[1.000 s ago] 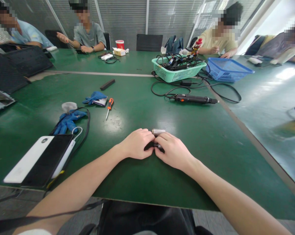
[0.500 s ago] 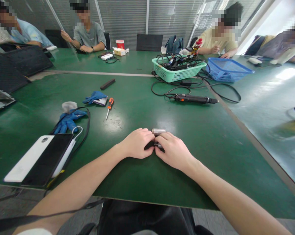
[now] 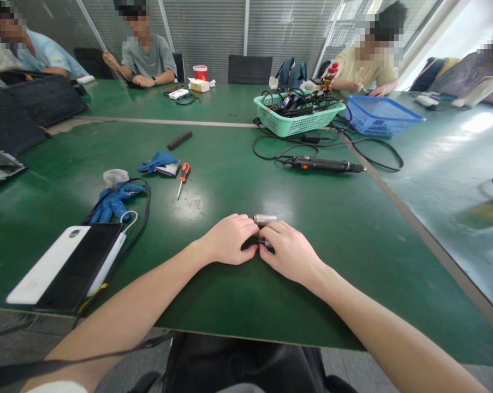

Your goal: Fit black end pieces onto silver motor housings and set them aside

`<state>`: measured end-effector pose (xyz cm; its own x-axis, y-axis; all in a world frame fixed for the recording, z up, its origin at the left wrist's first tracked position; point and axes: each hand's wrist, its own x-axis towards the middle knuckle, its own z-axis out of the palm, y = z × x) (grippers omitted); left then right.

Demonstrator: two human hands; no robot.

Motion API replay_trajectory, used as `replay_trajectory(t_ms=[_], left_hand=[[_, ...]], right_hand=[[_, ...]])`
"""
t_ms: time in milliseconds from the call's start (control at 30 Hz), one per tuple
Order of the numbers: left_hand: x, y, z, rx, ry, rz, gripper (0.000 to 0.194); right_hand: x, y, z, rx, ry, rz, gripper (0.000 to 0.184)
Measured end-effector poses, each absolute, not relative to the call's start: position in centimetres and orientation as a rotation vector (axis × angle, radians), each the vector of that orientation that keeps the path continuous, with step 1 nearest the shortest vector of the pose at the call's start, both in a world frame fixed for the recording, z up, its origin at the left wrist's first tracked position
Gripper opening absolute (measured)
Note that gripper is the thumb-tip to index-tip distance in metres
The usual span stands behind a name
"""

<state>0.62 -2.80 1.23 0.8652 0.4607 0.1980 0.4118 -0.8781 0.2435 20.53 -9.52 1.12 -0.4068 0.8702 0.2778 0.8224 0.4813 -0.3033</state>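
Observation:
Both hands rest together on the green table (image 3: 352, 229) near its front edge. My left hand (image 3: 229, 239) is curled, fingertips meeting those of my right hand (image 3: 290, 252). Between them they pinch a small dark part (image 3: 264, 242), mostly hidden by the fingers. A short silver metal cylinder (image 3: 265, 219) lies on the table just beyond the fingertips, touching or nearly touching my right hand.
An orange-handled screwdriver (image 3: 183, 178), blue gloves (image 3: 115, 199) and a phone on a white power bank (image 3: 66, 265) lie to the left. A black electric screwdriver (image 3: 322, 165) with cable, a green basket (image 3: 297, 117) and a blue basket (image 3: 379, 115) sit farther back. Other people sit around the tables.

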Motion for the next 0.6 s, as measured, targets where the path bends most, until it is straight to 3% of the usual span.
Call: replay_trajectory(t_ms=[600], left_hand=[[0.66, -2.81, 1.24, 2.845, 0.672, 0.365, 0.012]], right_hand=[[20.82, -9.28, 1.14, -1.336, -2.368, 0.192, 0.006]])
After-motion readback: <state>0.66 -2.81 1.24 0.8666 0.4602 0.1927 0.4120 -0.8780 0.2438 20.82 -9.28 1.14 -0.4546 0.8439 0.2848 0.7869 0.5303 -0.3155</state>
